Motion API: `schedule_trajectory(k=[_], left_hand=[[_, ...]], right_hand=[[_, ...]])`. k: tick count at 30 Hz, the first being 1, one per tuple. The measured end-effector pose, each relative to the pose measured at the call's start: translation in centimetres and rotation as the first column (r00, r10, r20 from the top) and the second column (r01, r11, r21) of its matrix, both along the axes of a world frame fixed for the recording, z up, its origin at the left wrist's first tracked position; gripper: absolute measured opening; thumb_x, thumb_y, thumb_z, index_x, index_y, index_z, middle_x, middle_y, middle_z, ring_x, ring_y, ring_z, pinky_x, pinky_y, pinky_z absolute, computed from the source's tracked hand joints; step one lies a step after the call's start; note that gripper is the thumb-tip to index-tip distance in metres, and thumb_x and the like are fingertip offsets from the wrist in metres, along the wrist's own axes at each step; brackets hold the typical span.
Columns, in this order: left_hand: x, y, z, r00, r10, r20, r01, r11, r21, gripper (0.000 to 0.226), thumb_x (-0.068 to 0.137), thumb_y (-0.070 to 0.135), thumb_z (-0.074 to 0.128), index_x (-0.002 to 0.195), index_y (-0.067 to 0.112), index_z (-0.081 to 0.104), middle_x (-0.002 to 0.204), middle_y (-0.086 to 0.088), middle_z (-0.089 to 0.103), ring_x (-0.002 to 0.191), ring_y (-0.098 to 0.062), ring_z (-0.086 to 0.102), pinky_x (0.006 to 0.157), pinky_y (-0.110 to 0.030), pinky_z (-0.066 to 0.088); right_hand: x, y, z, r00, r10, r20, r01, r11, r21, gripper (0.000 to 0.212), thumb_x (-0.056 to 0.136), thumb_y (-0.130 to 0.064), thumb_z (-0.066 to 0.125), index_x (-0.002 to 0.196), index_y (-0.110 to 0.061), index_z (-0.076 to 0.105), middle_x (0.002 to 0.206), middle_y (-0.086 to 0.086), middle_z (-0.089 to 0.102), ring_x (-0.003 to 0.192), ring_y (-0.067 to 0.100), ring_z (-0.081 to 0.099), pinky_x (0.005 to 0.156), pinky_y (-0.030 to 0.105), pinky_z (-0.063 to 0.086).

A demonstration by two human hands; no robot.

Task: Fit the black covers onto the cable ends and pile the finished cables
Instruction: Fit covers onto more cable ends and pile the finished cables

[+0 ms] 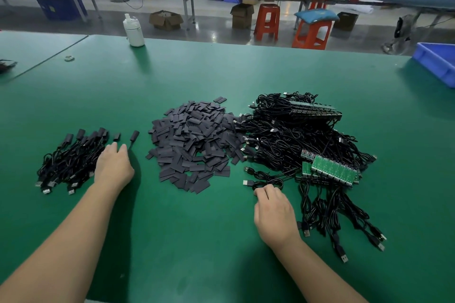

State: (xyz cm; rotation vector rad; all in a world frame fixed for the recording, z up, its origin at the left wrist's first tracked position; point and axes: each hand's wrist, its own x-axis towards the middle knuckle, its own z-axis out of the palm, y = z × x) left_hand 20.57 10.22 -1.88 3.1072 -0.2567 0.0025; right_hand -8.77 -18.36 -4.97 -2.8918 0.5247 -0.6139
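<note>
Finished cables [71, 162] — under flat left hand [113, 167] | right hand [273, 211] pinches loose cable [264, 179]

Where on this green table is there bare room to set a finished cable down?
Bare green table lies between the forearms, and behind all three heaps. Crowded: the heap of flat black covers touches the tangled black cable pile. Only a narrow gap separates it from the finished cable pile.
</note>
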Motion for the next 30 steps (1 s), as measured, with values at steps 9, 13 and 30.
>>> schedule_trajectory(k=[9, 13, 30], left_hand=[[-7.8, -11.9, 5.6, 0.929, -0.294, 0.223, 0.365, 0.817, -0.447, 0.041, 0.093, 0.009, 0.051, 0.134, 0.010, 0.056, 0.131, -0.011, 0.060, 0.111, -0.025, 0.060, 0.099, -0.043, 0.049], [-13.0, -17.7, 5.6, 0.807, -0.585, 0.086, 0.530, 0.653, -0.541, 0.035, 0.096, 0.018, 0.052, 0.129, 0.023, 0.062, 0.118, 0.000, 0.068, 0.092, -0.014, 0.064, 0.092, -0.036, 0.053], [-19.4, -24.4, 5.3, 0.703, -0.710, -0.044, 0.422, 0.467, -0.777, 0.037, 0.096, 0.026, 0.059, 0.133, 0.025, 0.059, 0.126, 0.008, 0.065, 0.110, -0.005, 0.060, 0.102, -0.028, 0.047]], right_hand=[[0.0, 0.9, 2.3, 0.994, 0.008, -0.108, -0.020, 0.994, -0.108, 0.027, 0.061, -0.015, 0.091, 0.077, -0.014, 0.068, 0.072, -0.001, 0.062, 0.058, 0.017, 0.059, 0.048, 0.026, 0.049], [-1.1, -3.2, 6.0, 0.995, -0.025, 0.094, 0.036, 0.993, -0.116, 0.023, 0.079, -0.009, 0.077, 0.101, -0.011, 0.071, 0.094, 0.003, 0.067, 0.084, 0.022, 0.060, 0.073, 0.035, 0.055], [-5.6, -14.6, 12.9, 0.980, -0.012, -0.200, 0.070, 0.957, 0.283, 0.017, 0.099, -0.035, 0.058, 0.104, -0.028, 0.073, 0.094, -0.012, 0.074, 0.085, 0.019, 0.068, 0.076, 0.034, 0.054]])
